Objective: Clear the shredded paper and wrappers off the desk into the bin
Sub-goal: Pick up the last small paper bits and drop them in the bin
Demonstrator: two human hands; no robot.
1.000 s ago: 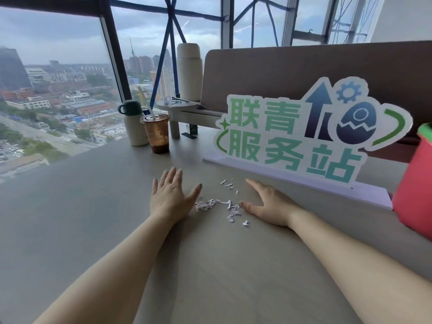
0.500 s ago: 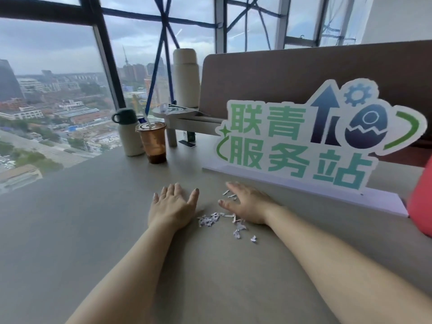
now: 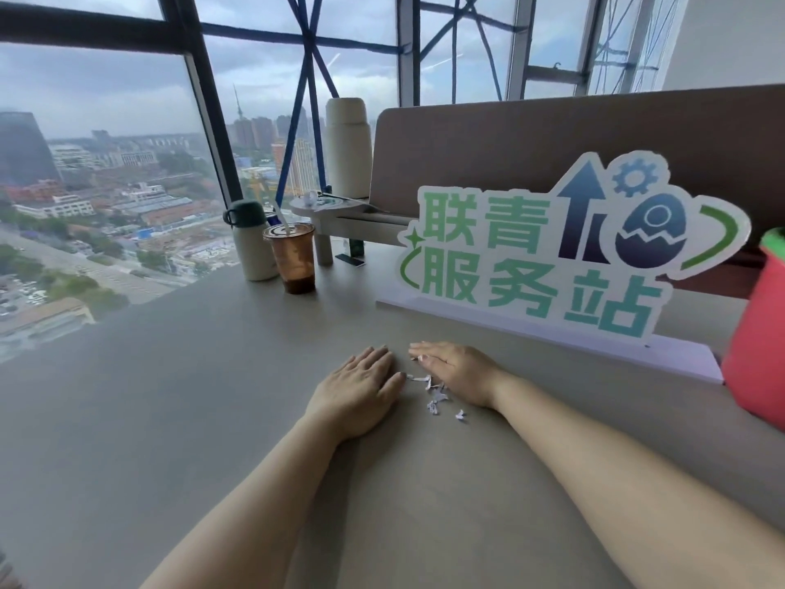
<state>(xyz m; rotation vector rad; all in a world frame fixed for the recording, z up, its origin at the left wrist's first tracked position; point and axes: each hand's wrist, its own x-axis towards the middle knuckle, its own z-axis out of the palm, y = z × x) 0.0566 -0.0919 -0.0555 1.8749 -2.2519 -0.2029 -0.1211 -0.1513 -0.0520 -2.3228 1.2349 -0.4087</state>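
While left hand (image 3: 357,393) and right hand (image 3: 456,371) lie flat, fingers straight, gripping nothing, white shredded-paper scraps (image 3: 435,395) sit between them on the grey desk (image 3: 191,397). Advise pressing hand edges down, gathering strays first.

Shredded paper (image 3: 434,394) white, maybe lilac-tinged; desk (image 3: 204,401) grey-beige; bin (image 3: 760,342) red, green rim; sign (image 3: 526,265) green lettering, navy arrow.

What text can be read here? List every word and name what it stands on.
"联青": upper row of the cut-out sign standing on the desk.
"服务站": lower row of the same sign.
Any print on the plastic cup: too blurred to read.
No other readable text.
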